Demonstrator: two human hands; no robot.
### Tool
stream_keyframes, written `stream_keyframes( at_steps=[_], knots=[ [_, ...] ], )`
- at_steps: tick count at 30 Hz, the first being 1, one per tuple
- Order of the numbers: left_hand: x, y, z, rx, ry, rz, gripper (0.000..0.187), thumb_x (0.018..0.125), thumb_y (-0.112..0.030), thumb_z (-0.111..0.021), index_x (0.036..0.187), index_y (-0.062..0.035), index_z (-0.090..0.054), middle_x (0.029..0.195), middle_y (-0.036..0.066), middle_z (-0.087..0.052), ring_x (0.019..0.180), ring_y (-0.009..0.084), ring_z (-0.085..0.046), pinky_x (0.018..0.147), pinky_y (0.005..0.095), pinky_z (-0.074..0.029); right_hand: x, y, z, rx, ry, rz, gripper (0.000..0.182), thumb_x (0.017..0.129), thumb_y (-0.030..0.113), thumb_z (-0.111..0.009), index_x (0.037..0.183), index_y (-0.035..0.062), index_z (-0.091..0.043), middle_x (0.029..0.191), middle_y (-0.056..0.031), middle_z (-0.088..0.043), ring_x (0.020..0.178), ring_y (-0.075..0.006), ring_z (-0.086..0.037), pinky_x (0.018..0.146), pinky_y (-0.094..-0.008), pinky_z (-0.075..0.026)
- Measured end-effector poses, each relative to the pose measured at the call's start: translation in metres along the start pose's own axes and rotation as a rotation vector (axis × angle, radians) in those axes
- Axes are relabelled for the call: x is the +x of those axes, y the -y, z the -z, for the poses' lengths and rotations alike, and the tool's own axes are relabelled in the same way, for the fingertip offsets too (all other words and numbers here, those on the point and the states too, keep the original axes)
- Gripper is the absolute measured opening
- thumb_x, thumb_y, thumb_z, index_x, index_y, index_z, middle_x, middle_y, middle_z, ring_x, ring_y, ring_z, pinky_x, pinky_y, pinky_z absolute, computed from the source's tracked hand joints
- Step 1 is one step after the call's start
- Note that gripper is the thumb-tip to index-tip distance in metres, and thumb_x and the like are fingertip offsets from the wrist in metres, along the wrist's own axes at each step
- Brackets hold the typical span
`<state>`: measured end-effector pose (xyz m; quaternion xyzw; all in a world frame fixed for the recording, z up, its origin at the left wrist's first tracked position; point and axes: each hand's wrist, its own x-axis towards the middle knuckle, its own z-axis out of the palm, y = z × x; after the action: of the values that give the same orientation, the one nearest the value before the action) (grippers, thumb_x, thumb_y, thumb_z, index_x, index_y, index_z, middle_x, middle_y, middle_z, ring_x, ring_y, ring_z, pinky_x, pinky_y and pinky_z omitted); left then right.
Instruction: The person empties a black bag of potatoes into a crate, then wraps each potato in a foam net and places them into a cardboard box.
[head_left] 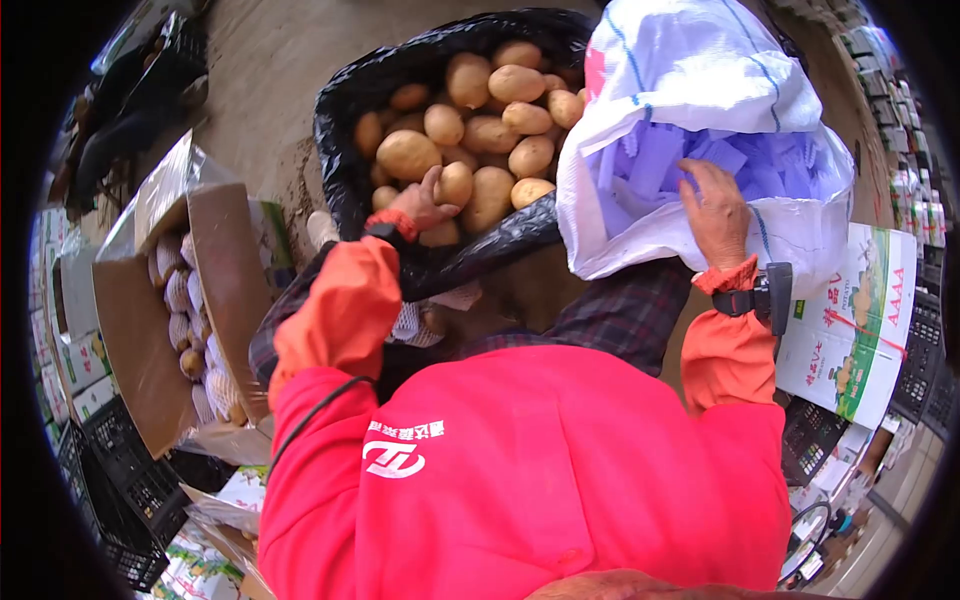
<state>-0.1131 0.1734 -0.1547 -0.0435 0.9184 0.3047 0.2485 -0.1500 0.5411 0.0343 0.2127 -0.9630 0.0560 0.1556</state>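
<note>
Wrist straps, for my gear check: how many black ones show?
2. One strap behind the left hand, by the potatoes; another strap behind the right hand, by the white sack. Sleeves may hide more.

The left fingers (432, 184) touch a potato (457, 184), the right fingers (706, 174) inside an open white sack (690, 70)

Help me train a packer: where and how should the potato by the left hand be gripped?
Grip the potato around its rounded middle, probably from above: its top is exposed, while other potatoes crowd it. The left hand touches its left side.
</note>
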Motion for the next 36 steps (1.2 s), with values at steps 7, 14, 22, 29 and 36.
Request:
stream_keyframes(
  at_steps=[7, 14, 22, 29, 36],
  knots=[
    [0.001, -0.033, -0.005, -0.284, -0.186, 0.089, 0.084, 0.061, -0.029, -0.074, 0.128, -0.0092, -0.029, 0.113, 0.024, -0.047, 0.102, 0.0330, -0.051, 0.089, 0.0374, -0.041, 0.038, 0.009, -0.074, 0.113, 0.084, -0.071, 0.033, 0.077, 0.024, -0.059, 0.105, 0.0084, -0.053, 0.096, -0.0111, -0.060, 0.089, -0.0303, -0.057, 0.075, -0.0367, -0.046],
    [-0.073, -0.089, 0.044, -0.848, 0.012, -0.186, 0.080, 0.061, -0.026, -0.075, 0.124, -0.0011, -0.033, 0.111, 0.011, -0.048, 0.101, 0.0178, -0.048, 0.086, 0.0277, -0.040, 0.002, -0.013, -0.025, 0.417, -0.255, -0.109, 0.026, 0.080, 0.012, -0.056, 0.105, 0.0052, -0.053, 0.089, -0.0119, -0.061, 0.075, -0.0252, -0.059, 0.067, -0.0344, -0.047],
    [-0.141, -0.166, 0.042, -0.958, 0.134, -0.666, 0.079, 0.058, -0.021, -0.078, 0.123, -0.0052, -0.036, 0.117, 0.009, -0.040, 0.112, 0.0179, -0.040, 0.094, 0.0294, -0.033, -0.045, 0.038, 0.015, 1.318, -0.079, -0.355, 0.016, 0.086, 0.007, -0.054, 0.101, 0.0028, -0.054, 0.084, 0.0027, -0.055, 0.075, -0.0057, -0.047, 0.069, -0.0204, -0.040],
    [-0.181, -0.153, 0.045, -0.777, -0.036, -0.756, 0.084, 0.056, -0.024, -0.080, 0.124, -0.0032, -0.035, 0.117, 0.009, -0.041, 0.114, 0.0195, -0.038, 0.098, 0.0308, -0.029, -0.042, 0.091, 0.010, 1.318, -0.019, -0.240, 0.017, 0.086, 0.005, -0.053, 0.103, 0.0024, -0.054, 0.089, -0.0002, -0.056, 0.081, -0.0073, -0.049, 0.072, -0.0214, -0.042],
    [-0.212, -0.130, 0.055, -1.247, 0.074, -0.690, 0.085, 0.061, -0.034, -0.077, 0.127, -0.0012, -0.035, 0.118, 0.010, -0.045, 0.114, 0.0183, -0.040, 0.097, 0.0317, -0.031, -0.015, 0.142, 0.011, 2.307, 0.593, -0.546, 0.036, 0.087, 0.008, -0.050, 0.121, 0.0012, -0.042, 0.111, -0.0099, -0.053, 0.101, -0.0191, -0.051, 0.088, -0.0319, -0.041]
  ],
)
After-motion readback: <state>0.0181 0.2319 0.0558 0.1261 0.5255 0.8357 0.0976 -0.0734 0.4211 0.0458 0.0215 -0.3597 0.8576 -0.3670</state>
